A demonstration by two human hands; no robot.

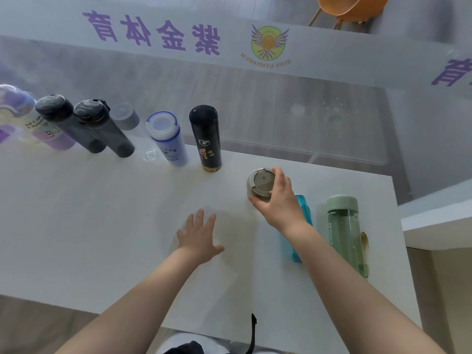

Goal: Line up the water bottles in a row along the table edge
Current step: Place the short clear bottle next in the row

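Several bottles stand in a row along the far edge of the white table (76,226): a purple-printed one (23,118), two dark grey ones (69,122) (104,127), a clear one with a grey cap (126,116), a white and blue one (167,137) and a black flask (205,137). My right hand (277,200) grips the grey lid of a bottle (261,183) just right of the black flask. Under my right forearm stands a blue bottle (302,215), and a pale green bottle (344,231) stands near the right edge. My left hand (200,236) lies flat and open on the table.
Behind the table is a frosted glass wall with a white band of purple lettering and a round logo (268,43). A white ledge (434,221) adjoins the table on the right. An orange chair (355,7) shows at the top. A black cord (252,333) hangs at the near edge.
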